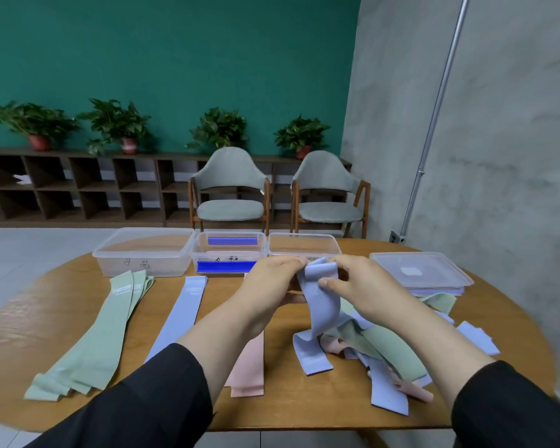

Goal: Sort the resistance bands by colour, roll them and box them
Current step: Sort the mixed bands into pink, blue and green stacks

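Wooden and oval, the brown worktop carries everything. Along its far edge stand three clear plastic boxes. The large left box has dark handwriting on its front wall, too small to read. The middle box also bears handwriting above a bright blue strip, and that cannot be read either. The right box sits just behind the hands. Near the right edge lies a stack of flat clear plastic lids.

On the left, the sorted pale green bands lie flat and overlapped in a long stack, each with a small white printed mark near the far end, illegible. Beside them a flat lilac-blue band lies lengthwise with the same sort of white mark. A flat pink band lies nearer the middle, partly hidden by the left forearm.

To the right sits the unsorted heap of tangled green, pink and lilac bands.

A lilac-blue band held up over the heap hangs down with its lower end curling onto the worktop. The left hand pinches its top edge in a narrow grip, and the right hand holds the same end, thumb on the front and fingers curled behind it.
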### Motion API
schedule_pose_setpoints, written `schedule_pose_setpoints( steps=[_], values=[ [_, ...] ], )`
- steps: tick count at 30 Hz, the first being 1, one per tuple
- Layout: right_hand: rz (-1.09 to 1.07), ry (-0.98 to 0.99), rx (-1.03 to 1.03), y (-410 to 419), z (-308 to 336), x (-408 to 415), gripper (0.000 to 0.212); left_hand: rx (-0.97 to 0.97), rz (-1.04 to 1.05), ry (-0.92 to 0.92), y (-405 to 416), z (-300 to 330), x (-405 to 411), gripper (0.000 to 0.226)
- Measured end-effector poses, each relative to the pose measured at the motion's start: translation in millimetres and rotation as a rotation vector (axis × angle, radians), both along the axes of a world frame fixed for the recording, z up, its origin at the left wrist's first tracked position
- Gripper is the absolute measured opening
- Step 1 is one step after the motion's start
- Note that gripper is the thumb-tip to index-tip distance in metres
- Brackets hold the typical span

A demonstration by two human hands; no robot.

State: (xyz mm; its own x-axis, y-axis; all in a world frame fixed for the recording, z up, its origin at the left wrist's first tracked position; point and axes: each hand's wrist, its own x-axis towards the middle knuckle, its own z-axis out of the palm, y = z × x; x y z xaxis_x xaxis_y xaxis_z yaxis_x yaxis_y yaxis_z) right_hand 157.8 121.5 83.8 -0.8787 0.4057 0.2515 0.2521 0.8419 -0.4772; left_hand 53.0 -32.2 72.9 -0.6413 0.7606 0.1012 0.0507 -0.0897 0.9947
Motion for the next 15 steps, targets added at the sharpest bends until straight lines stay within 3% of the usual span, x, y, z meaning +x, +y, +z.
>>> schedule_pose_setpoints(
  steps=[3, 6, 9, 12, 15],
  values=[
    [-0.002, 0.032, 0.016, -2.5, 5.7, 4.2, 0.014, 0.018, -0.05, 0.03, -0.8, 3.7, 7.3, 0.028],
    [-0.024, 0.117, 0.022, -7.0, 8.4, 7.3, 0.02, -0.037, 0.002, 0.204, 0.9, 10.2, 13.8, 0.015],
    [0.017, 0.267, -0.156, -10.2, 11.3, 11.2, 0.027, -0.007, 0.072, 0.31, 2.6, 27.1, 13.7, 0.018],
    [0.121, 0.372, -0.325, -15.8, 18.8, 14.0, 0.014, 0.12, 0.067, 0.282, 1.8, 47.5, 13.1, 0.023],
    [0.102, 0.448, -0.325, -24.9, 32.4, 10.7, 0.013, 0.203, 0.087, 0.224, 1.8, 58.4, 13.5, 0.026]
  ],
)
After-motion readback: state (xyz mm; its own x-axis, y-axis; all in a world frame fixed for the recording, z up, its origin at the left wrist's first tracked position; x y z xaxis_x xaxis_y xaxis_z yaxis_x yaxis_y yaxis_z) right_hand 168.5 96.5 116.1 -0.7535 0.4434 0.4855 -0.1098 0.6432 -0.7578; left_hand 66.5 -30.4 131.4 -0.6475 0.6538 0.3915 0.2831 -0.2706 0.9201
